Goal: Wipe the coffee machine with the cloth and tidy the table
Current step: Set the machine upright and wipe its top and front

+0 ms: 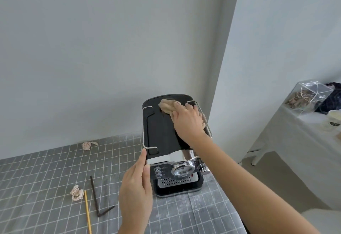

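While my right fingers (181, 107) lie pressed flat and close together on the cloth (167, 108), I judge the wipe goes best with even downward weight and long strokes pulled from the far edge toward me, so grime moves one way and does not smear back. The cloth is bunched at about 12 o'clock on the black top of the machine (162, 132), between the two chrome rails; spreading it flatter under my palm would cover more per pass, and I should work along the rails, not across them, so it does not snag.

My right hand (188, 121) is palm down, wrist low, the forearm running back toward 5 o'clock. My left hand (135, 187) steadies the machine at its near left corner, around 7 o'clock: the thumb lies along the corner's edge, the other fingers close together against the side, gripping nothing else. That brace matters, since a hard push could slide the machine on the table (36, 174).

Left of the machine, at 8 to 10 o'clock, two crumpled wads (76, 193), a bent dark stick (95, 197) and a yellow stick (87, 213) wait for tidying.
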